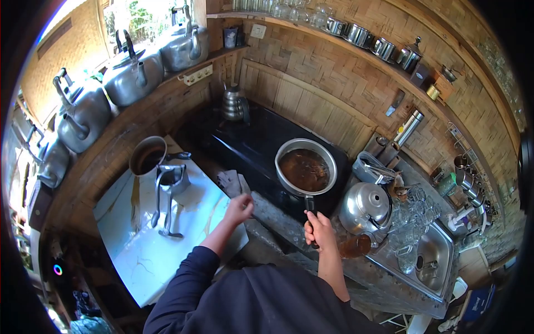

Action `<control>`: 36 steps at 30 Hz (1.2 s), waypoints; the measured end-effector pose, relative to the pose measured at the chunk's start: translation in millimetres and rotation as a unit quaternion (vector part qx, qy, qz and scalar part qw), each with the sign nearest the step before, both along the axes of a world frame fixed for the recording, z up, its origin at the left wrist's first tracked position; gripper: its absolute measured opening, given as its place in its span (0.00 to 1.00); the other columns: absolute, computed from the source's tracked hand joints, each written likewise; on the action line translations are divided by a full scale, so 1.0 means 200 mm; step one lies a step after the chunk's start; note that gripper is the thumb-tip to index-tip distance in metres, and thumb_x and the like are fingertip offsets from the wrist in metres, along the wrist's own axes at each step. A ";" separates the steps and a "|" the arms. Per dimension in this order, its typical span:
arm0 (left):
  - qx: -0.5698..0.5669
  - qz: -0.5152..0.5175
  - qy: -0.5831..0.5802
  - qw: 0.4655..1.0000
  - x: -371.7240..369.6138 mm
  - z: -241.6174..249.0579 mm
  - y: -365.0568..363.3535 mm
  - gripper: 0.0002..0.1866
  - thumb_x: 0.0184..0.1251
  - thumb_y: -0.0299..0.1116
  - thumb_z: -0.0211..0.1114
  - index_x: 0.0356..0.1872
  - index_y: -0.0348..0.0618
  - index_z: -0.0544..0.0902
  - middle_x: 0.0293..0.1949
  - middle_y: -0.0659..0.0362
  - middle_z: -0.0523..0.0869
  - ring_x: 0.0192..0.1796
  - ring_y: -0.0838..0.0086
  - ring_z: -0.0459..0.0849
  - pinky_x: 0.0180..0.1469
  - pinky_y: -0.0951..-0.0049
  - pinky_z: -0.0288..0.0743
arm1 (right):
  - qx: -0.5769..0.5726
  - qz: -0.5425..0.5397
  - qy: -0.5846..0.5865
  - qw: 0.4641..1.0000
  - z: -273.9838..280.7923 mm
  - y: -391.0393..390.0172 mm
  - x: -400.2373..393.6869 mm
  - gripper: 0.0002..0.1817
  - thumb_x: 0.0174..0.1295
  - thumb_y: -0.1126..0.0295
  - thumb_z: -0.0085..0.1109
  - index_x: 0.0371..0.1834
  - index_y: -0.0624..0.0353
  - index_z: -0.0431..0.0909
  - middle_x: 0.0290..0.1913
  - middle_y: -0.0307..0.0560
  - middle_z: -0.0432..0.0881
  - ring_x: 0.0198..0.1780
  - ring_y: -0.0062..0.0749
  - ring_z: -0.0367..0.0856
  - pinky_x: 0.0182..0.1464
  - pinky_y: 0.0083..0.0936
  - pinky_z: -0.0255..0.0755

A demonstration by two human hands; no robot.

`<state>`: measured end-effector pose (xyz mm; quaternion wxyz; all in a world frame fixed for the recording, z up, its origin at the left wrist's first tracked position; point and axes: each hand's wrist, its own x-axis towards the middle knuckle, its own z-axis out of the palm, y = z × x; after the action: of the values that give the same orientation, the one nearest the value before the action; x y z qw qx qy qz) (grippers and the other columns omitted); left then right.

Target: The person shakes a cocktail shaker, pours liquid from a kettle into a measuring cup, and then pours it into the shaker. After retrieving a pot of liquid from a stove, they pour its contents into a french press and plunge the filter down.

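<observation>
My right hand (319,229) is wrapped round the black handle of a metal saucepan (280,177). The pan sits on the black stove top, and dark brown liquid with darker clumps and some froth fills much of it. My left hand (240,208) has its fingers curled in, with nothing visible in them. It is close to a crumpled grey cloth (229,181) at the stove's front edge. Left of it, on a white marbled board (133,261), are a small saucepan (148,156) with brown residue and a metal squeezer-like tool (170,183) with long handles.
A silver kettle (364,207) stands right of the stove (253,146), near glassware (414,214) and a sink (436,259). A jar of amber liquid (355,246) is beside my right wrist. A gooseneck kettle (233,104) sits at the back. Several large kettles (133,78) line the left shelf.
</observation>
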<state>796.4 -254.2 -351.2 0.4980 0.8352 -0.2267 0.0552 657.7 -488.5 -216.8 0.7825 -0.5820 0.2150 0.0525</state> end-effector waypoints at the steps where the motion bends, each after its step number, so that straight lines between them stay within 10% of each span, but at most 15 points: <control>1: -0.082 0.042 0.018 0.996 -0.01 -0.05 0.00 0.07 0.55 0.27 0.58 0.34 0.37 0.77 0.27 0.55 0.82 0.31 0.70 0.83 0.36 0.72 0.76 | 0.010 0.015 0.003 1.000 0.02 0.01 -0.04 0.11 0.67 0.62 0.49 0.39 0.59 0.68 0.17 0.35 0.66 0.11 0.15 0.62 0.12 0.16 0.60; 5: -0.364 0.111 0.136 0.915 -0.20 0.06 0.06 0.07 0.61 0.26 0.55 0.38 0.37 0.75 0.31 0.58 0.80 0.34 0.74 0.80 0.43 0.74 0.75 | 0.008 0.085 0.023 0.996 0.05 -0.02 -0.19 0.11 0.67 0.63 0.48 0.42 0.60 0.69 0.17 0.35 0.66 0.11 0.15 0.62 0.13 0.16 0.61; 13: -0.459 0.192 0.196 0.845 -0.80 0.36 0.15 0.10 0.60 0.33 0.54 0.41 0.42 0.75 0.38 0.59 0.81 0.41 0.77 0.78 0.45 0.74 0.71 | 0.013 0.295 0.043 0.954 0.06 -0.12 -0.42 0.09 0.68 0.65 0.48 0.41 0.60 0.68 0.16 0.36 0.67 0.11 0.16 0.62 0.14 0.16 0.60; 19: -0.381 0.205 0.168 0.886 -1.20 0.32 0.15 0.32 0.65 0.57 0.44 0.65 0.47 0.64 0.68 0.57 0.59 0.70 0.64 0.53 0.62 0.59 0.57 | -0.021 0.466 0.010 0.885 -0.01 -0.15 -0.49 0.08 0.67 0.66 0.49 0.43 0.58 0.70 0.17 0.33 0.68 0.18 0.13 0.65 0.21 0.13 0.57; 29: -0.300 0.404 0.093 0.859 -1.94 0.19 0.38 0.32 0.70 0.56 0.35 0.64 0.44 0.62 0.65 0.56 0.63 0.67 0.67 0.58 0.63 0.61 0.55 | -0.051 0.644 -0.018 0.763 -0.16 0.09 -0.58 0.10 0.65 0.65 0.55 0.44 0.59 0.73 0.29 0.27 0.70 0.30 0.09 0.65 0.30 0.11 0.60; 36: -0.413 0.570 -0.026 0.710 -2.53 0.22 0.41 0.31 0.69 0.57 0.38 0.67 0.50 0.58 0.65 0.61 0.60 0.64 0.70 0.57 0.61 0.64 0.55 | -0.080 0.736 -0.062 0.670 -0.14 0.37 -0.75 0.11 0.65 0.65 0.55 0.43 0.59 0.73 0.27 0.28 0.70 0.28 0.09 0.65 0.29 0.10 0.59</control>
<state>289.5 -171.5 -307.5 0.6612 0.5149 0.3251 0.4382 508.3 -414.4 -244.9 0.4524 -0.6135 -0.3284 0.5578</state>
